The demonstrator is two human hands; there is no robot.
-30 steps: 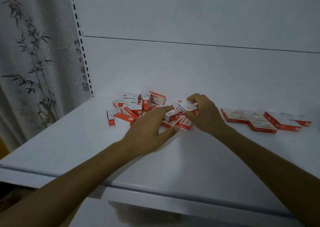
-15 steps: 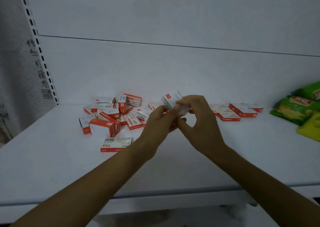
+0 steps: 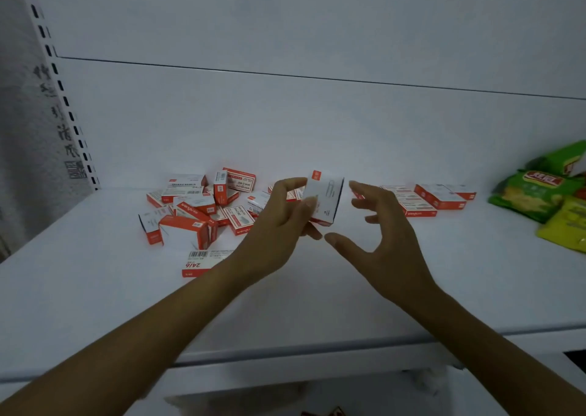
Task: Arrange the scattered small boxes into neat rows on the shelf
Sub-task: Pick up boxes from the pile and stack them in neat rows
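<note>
Snack bags (image 3: 539,193) crowd the right edge of the shelf (image 3: 95,288); a loose pile (image 3: 196,206) lies back-left. My left grip (image 3: 279,222) pinches a white-and-red box (image 3: 326,193); my right grip (image 3: 383,241) is spread wide.

Covered, cropped and unreadable parts on the shelf (image 3: 95,288)

The left hand (image 3: 279,222) covers the lower left corner of the held box (image 3: 325,198), and its forearm hides the right end of the barcode box (image 3: 203,262) lying flat at lower centre-left. The right hand (image 3: 380,225) blocks the left end of the row of boxes (image 3: 437,196) at centre right. Boxes low in the heap (image 3: 196,206) show only corners. The snack packets (image 3: 539,193) run off the right edge. Print on most boxes is too small to read, and a red scrap (image 3: 320,412) at the bottom edge is unidentifiable.
</note>
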